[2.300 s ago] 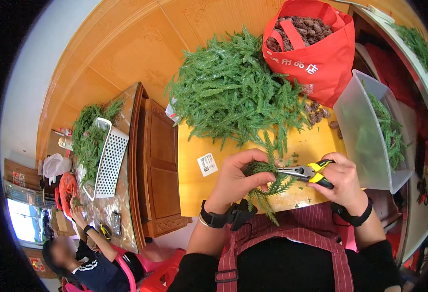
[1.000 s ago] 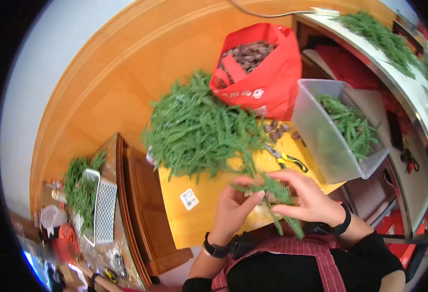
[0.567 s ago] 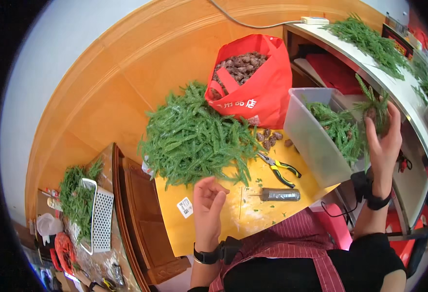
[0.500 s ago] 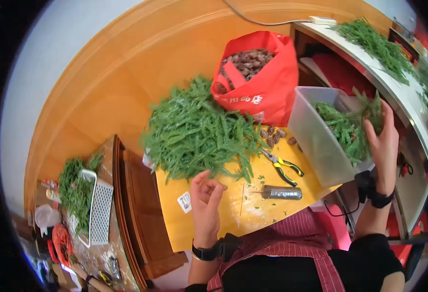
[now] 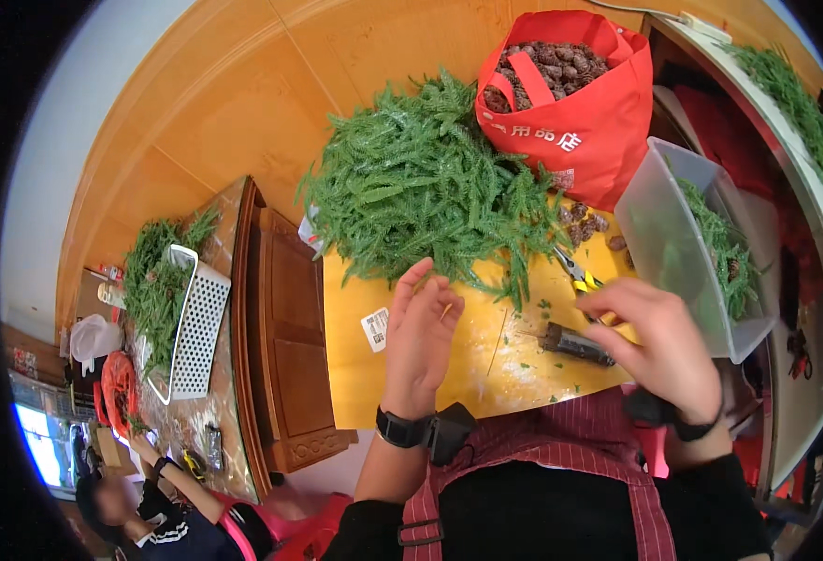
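My left hand (image 5: 421, 337) hovers over the yellow tabletop (image 5: 355, 374), at the front edge of a big heap of green artificial pine sprigs (image 5: 430, 178). Its fingers are loosely bent and apart, with nothing in them. To the right, my right hand (image 5: 659, 341) hangs palm down, fingers and thumb apart, and I see nothing held. Under and beside its fingertips lie pliers (image 5: 570, 266) with yellow-black handles, partly covered by the hand, and a dark grey cylinder (image 5: 570, 343) with a thin spike on its left end. A clear plastic bin (image 5: 678, 248) with green sprigs (image 5: 725, 248) stands right of it.
A red bag (image 5: 570, 154) full of pine cones (image 5: 561, 70) stands behind, with loose pine cones (image 5: 580, 224) below it. A white shelf (image 5: 758, 103) bounds the right side. Another table with a white perforated basket (image 5: 196, 327) is at left, where a co-worker (image 5: 164, 505) sits.
My right hand has left the bin and the sprig there and come left over the pliers and cylinder. My left hand stays near the heap. The view has shifted.
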